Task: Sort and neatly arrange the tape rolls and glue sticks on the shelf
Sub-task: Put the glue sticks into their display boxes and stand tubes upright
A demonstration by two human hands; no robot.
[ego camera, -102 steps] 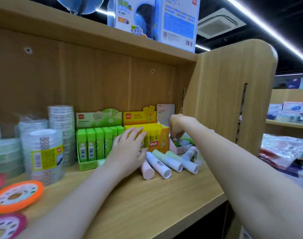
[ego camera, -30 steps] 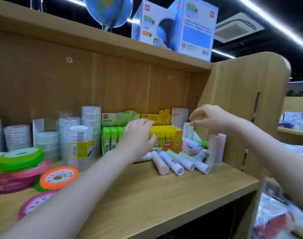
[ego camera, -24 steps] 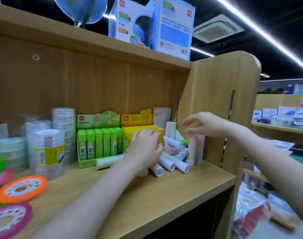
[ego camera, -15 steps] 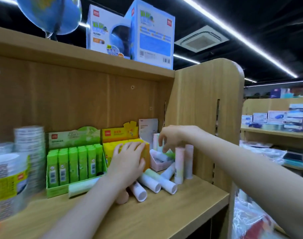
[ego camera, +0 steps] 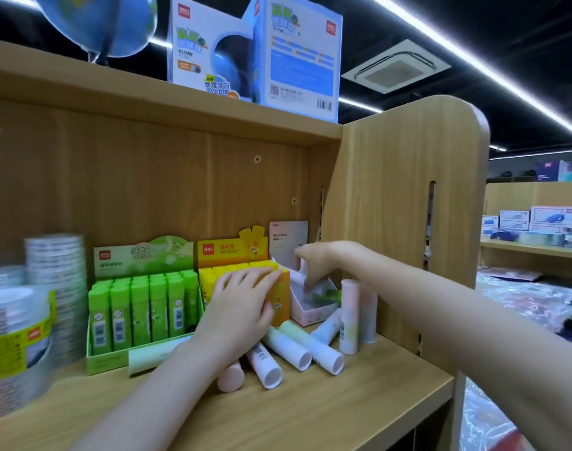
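My left hand (ego camera: 242,304) lies flat on the front of the yellow glue stick box (ego camera: 229,250), holding nothing. The green glue stick box (ego camera: 141,307) stands to its left, full of upright sticks. My right hand (ego camera: 314,262) reaches into the small pink box (ego camera: 314,312), fingers curled around a pale glue stick (ego camera: 300,271) standing inside. Several pastel glue sticks (ego camera: 294,348) lie loose on the shelf (ego camera: 343,402) in front of the boxes. Two pastel sticks (ego camera: 349,314) stand upright beside the pink box. Clear tape stacks (ego camera: 55,271) stand at the left.
A wrapped tape stack (ego camera: 14,336) with a yellow label is at the near left. The wooden side panel (ego camera: 392,206) closes the shelf on the right. A globe (ego camera: 99,21) and its carton (ego camera: 255,53) sit on the upper shelf.
My right hand let go of the two upright sticks and moved left into the pink box. My left hand slid from the loose sticks up onto the yellow box. The view shifted right.
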